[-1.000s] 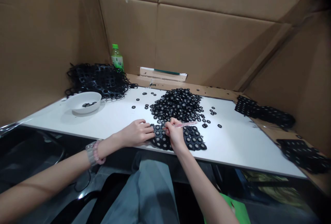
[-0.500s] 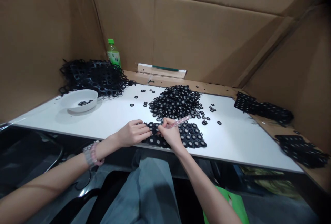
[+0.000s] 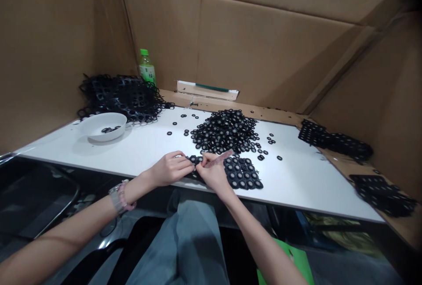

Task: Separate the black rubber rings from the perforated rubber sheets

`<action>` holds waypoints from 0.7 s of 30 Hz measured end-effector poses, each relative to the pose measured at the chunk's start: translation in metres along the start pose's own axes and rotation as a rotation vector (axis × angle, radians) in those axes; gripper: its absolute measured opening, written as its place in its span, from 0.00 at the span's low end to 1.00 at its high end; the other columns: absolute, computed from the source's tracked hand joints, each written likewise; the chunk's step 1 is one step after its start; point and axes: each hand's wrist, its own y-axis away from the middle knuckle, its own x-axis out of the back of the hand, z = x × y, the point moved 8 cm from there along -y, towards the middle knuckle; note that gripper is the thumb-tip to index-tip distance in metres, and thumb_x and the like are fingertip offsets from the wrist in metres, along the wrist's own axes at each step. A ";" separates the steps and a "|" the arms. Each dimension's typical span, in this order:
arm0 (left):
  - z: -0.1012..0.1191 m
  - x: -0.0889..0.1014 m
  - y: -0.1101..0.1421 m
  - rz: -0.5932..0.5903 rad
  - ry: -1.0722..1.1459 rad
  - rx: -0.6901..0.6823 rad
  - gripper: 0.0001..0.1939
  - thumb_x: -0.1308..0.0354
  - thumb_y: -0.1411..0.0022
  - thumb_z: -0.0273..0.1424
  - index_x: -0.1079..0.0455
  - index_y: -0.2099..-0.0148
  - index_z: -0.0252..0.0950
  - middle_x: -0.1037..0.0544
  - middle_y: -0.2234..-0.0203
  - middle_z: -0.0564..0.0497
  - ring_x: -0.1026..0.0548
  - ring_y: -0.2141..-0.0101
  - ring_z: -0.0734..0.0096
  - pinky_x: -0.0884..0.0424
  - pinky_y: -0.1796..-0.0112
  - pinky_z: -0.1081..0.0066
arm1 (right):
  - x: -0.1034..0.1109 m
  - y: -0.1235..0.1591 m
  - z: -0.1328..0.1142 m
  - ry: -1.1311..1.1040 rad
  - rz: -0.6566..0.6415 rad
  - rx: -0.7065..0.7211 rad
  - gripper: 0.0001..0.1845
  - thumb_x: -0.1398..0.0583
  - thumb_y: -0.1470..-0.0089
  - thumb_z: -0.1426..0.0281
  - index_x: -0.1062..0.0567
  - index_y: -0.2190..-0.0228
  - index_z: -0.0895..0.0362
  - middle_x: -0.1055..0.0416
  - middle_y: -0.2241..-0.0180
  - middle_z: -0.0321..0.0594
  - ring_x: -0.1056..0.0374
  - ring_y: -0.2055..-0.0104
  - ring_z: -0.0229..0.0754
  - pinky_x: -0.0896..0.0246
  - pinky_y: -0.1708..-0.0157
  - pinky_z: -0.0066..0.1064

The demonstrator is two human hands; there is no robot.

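Note:
A black sheet of round grey-centred discs (image 3: 242, 174) lies along the front edge of the white table. My left hand (image 3: 173, 169) is closed over the sheet's left end, fingers bent and pressed together. Pinched in my right hand (image 3: 213, 173) is a slim pen-like stick (image 3: 224, 156), clear with reddish marks, slanting up to the right. Its tip is hidden by my fingers, which meet my left fingertips over the sheet. Just behind the sheet rises a heap of loose black rings (image 3: 227, 131), some with pale centres.
A white bowl (image 3: 103, 133) with a few black pieces stands left, before a tangle of black perforated webbing (image 3: 120, 98) and a green-capped bottle (image 3: 147, 67). More black sheets (image 3: 336, 140) lie at right. Loose rings dot the white table (image 3: 306, 179). Cardboard walls (image 3: 257, 48) enclose it.
My right hand with the stick has moved left along the sheet until it meets my left hand, uncovering more discs on the right. My left hand stays at the sheet's left end.

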 end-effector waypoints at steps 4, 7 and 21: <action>0.005 0.005 0.000 -0.032 -0.017 -0.039 0.15 0.60 0.35 0.25 0.32 0.64 0.34 0.22 0.70 0.49 0.27 0.69 0.71 0.35 0.67 0.69 | 0.006 -0.003 0.006 -0.037 0.032 -0.043 0.12 0.46 0.66 0.75 0.46 0.88 0.53 0.50 0.89 0.25 0.51 0.85 0.33 0.57 0.84 0.26; 0.014 0.012 0.003 -0.004 -0.032 -0.111 0.10 0.54 0.36 0.27 0.31 0.60 0.36 0.22 0.67 0.50 0.27 0.66 0.69 0.36 0.65 0.67 | 0.013 -0.003 0.007 -0.065 0.079 -0.058 0.12 0.47 0.65 0.74 0.47 0.87 0.52 0.49 0.90 0.25 0.49 0.87 0.33 0.55 0.85 0.25; 0.022 0.008 0.011 0.070 -0.083 -0.084 0.03 0.45 0.40 0.25 0.32 0.67 0.36 0.22 0.70 0.55 0.28 0.71 0.73 0.41 0.67 0.67 | 0.009 0.014 0.002 -0.033 0.054 -0.089 0.12 0.46 0.66 0.75 0.47 0.89 0.53 0.50 0.91 0.25 0.51 0.87 0.32 0.56 0.86 0.25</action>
